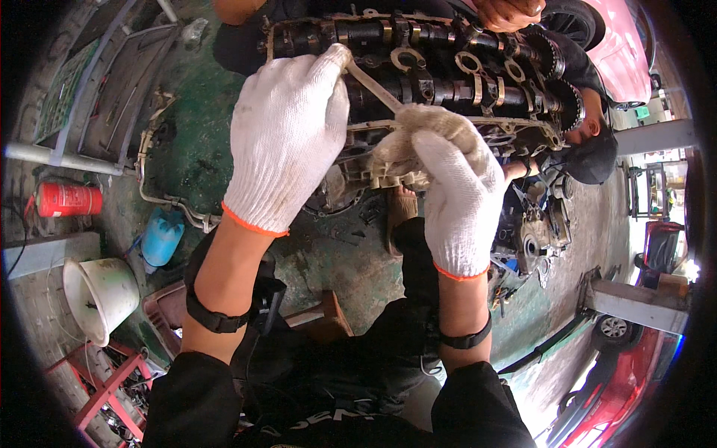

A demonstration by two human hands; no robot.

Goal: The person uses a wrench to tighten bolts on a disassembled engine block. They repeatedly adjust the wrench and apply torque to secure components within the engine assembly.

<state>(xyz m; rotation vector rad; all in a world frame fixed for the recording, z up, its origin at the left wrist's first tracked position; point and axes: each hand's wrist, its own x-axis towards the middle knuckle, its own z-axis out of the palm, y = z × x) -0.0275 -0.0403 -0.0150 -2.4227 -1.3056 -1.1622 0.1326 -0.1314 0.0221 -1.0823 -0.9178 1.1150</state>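
Observation:
Both my hands wear white knit gloves with orange cuffs. Over the near left part of an engine cylinder head (pixel 448 93), my left hand (pixel 295 131) is closed, pinching the upper end of a flat grey bar (pixel 373 85). The bar slants down to my right hand (pixel 455 168), whose dirt-stained fingers close round its lower end. Both ends are hidden in the gloves, so its exact kind does not show. Dark, oily camshafts (pixel 455 91) run across the head. A few bearing caps (pixel 407 60) stand loose-looking and upright between them.
At the top, another person's bare hand (pixel 508 12) rests by the head; a person in a black cap (pixel 594 160) crouches at right. Metal engine parts (pixel 539 231) lie on the floor. Leftward are a fire extinguisher (pixel 71 200), a blue jug (pixel 162 236) and a white bucket (pixel 112 291).

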